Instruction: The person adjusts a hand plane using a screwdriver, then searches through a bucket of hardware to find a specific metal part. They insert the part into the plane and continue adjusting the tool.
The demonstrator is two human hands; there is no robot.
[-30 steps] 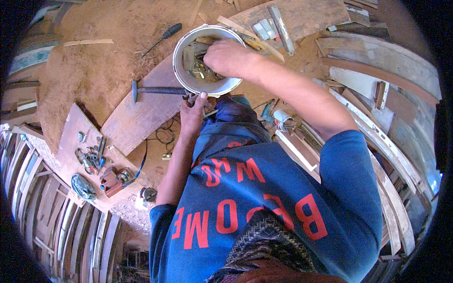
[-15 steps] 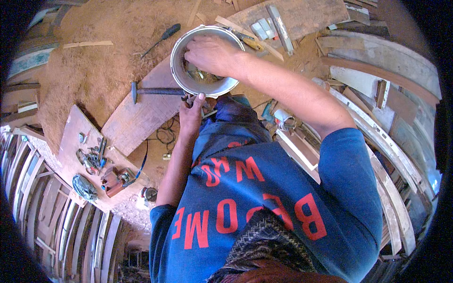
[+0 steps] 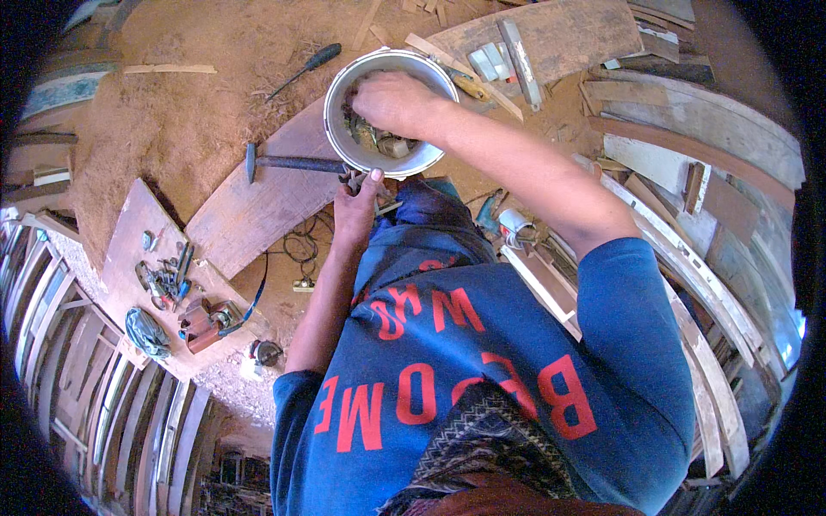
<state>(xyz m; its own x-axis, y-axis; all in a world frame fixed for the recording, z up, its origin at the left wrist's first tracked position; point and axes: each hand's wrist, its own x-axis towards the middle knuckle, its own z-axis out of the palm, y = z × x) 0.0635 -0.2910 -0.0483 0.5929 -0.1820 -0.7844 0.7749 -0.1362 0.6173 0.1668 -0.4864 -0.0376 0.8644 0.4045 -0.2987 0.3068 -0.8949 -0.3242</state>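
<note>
A white round bucket (image 3: pixel 332 120) stands tilted toward me with a jumble of small dark and brownish pieces (image 3: pixel 391 144) inside. My right hand (image 3: pixel 397 105) reaches into it from the right, back of the hand up; the fingertips are buried among the pieces and hidden. At the near side, my left hand (image 3: pixel 354 206) grips the bucket, thumb up at the rim. Dark metal jaws (image 3: pixel 351 181) show by its fingers; whether they are held I cannot tell. Left of the bucket lies a hammer (image 3: pixel 297 163), its handle end against the bucket.
A long board (image 3: pixel 232 206) lies under the hammer. A screwdriver (image 3: pixel 305 69) rests on sawdust at the far left. Hand tools (image 3: pixel 172 275) cover another board at left. A yellow-handled tool (image 3: pixel 467 84) lies beyond the bucket, a power tool (image 3: pixel 514 225) at right, and stacked planks (image 3: pixel 697 112) farther right.
My right hand has shifted slightly within the bucket, uncovering more pieces at its near side. The whole scene has slid a little in view; my left hand stays at the rim.
</note>
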